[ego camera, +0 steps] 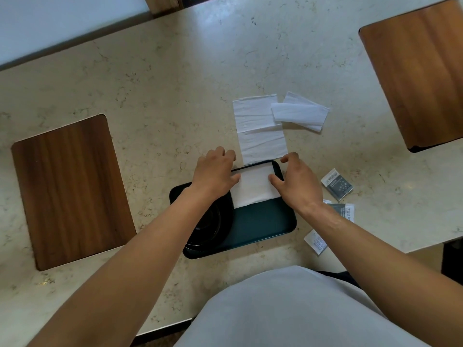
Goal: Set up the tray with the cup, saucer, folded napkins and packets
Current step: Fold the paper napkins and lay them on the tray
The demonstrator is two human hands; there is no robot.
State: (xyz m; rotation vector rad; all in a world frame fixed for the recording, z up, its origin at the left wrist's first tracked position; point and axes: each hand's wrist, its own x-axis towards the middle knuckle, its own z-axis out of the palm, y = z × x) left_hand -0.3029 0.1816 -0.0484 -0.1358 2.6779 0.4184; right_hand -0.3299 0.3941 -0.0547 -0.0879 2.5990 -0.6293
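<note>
A dark green tray lies on the marble counter in front of me. A folded white napkin rests in its far right corner. My left hand and my right hand touch the napkin's left and right edges, fingers spread. A black saucer with a black cup sits on the tray's left side, partly hidden by my left forearm. An unfolded napkin and a loosely folded one lie beyond the tray. Three packets lie to the right.
Two wooden placemats lie on the counter, one at the left and one at the far right. The counter's near edge runs just below the tray, by my body.
</note>
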